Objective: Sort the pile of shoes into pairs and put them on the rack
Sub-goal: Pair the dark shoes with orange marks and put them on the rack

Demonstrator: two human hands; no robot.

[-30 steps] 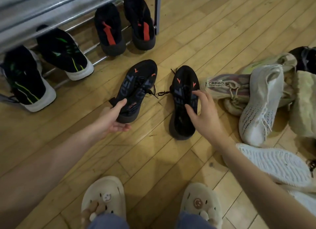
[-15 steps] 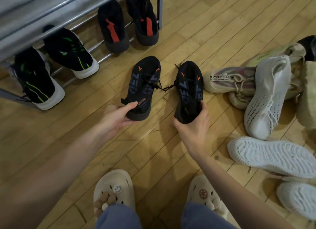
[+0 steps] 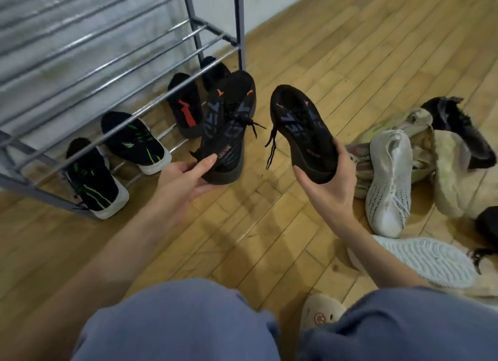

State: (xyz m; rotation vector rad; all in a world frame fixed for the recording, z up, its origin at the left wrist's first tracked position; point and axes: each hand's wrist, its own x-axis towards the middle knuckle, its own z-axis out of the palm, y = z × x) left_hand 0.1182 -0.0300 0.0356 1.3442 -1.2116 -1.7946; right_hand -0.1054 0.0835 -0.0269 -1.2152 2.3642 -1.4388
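Two matching black sneakers with grey lettering and orange marks are lifted off the wooden floor. My left hand (image 3: pixel 186 176) grips the heel of the left sneaker (image 3: pixel 229 118). My right hand (image 3: pixel 330 182) grips the heel of the right sneaker (image 3: pixel 299 123), whose lace hangs loose. The metal rack (image 3: pixel 129 64) stands at the upper left. On its bottom bars sit a black-and-green pair (image 3: pixel 134 142) (image 3: pixel 91 180) and a black-and-red pair (image 3: pixel 186 112). The unsorted pile lies at the right.
The pile holds a white knit sneaker (image 3: pixel 390 182), a white sole turned up (image 3: pixel 423 261), cream fuzzy shoes (image 3: pixel 452 177), a black shoe (image 3: pixel 463 128) and a patterned one underneath. My knees and a beige clog (image 3: pixel 320 315) fill the bottom edge.
Both hands closed round the heels of the black sneakers and raised them off the floor. The view tilted up, showing more of the rack's upper shelves.
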